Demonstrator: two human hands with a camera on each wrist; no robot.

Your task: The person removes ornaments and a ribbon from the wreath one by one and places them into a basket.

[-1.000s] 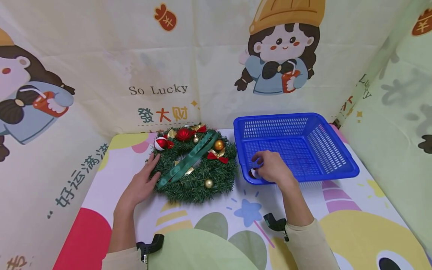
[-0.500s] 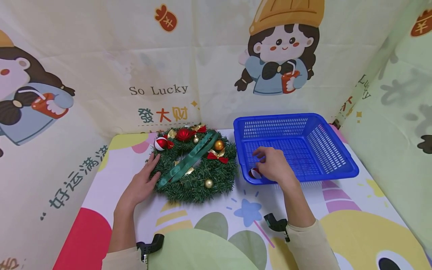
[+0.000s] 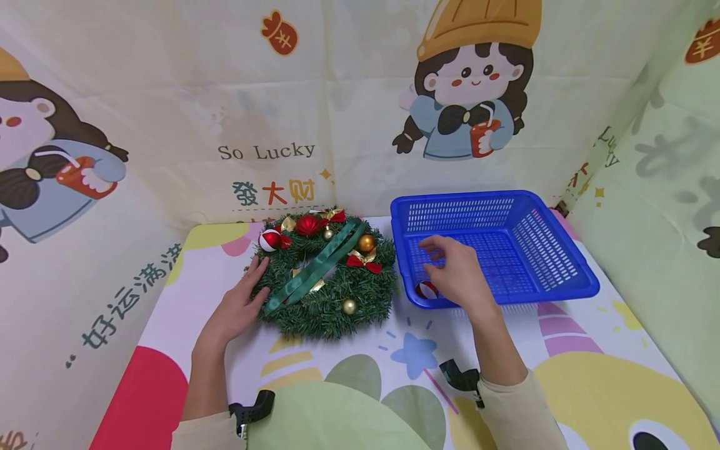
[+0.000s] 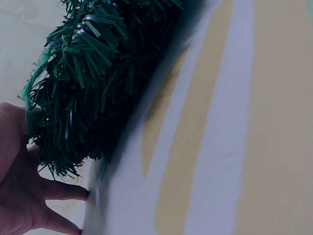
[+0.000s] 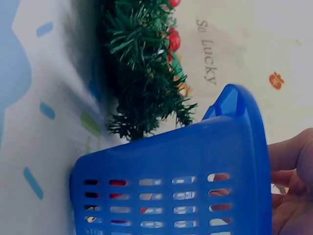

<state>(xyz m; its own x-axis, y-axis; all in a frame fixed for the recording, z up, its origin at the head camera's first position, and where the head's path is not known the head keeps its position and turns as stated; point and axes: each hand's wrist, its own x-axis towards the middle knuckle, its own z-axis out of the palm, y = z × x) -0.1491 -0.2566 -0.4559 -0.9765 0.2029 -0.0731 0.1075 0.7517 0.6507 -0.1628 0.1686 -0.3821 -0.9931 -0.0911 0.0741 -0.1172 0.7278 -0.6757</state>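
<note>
A green Christmas wreath [image 3: 320,322] lies on the table, with a green ribbon [image 3: 315,265] laid slantwise across it. Red-and-white, red and gold balls and red bows decorate it. My left hand [image 3: 233,309] rests against the wreath's left side, fingers spread, as the left wrist view also shows. Over the left front of a blue plastic basket [image 3: 585,284] is my right hand [image 3: 458,275], fingers loosely bent and holding nothing. Just below it, a red-and-white ball [image 3: 427,289] sits in the basket's near left corner. The right wrist view shows my fingers [image 5: 288,152] beyond the basket rim.
The basket stands right beside the wreath. A printed cloth [image 3: 360,169] hangs as a wall close behind both. The table [image 3: 413,356] bears a cartoon pattern, and its right edge runs past the basket.
My right hand has drawn slightly up and away from the ball in the basket, so more of the ball shows. My left hand and the wreath have stayed put.
</note>
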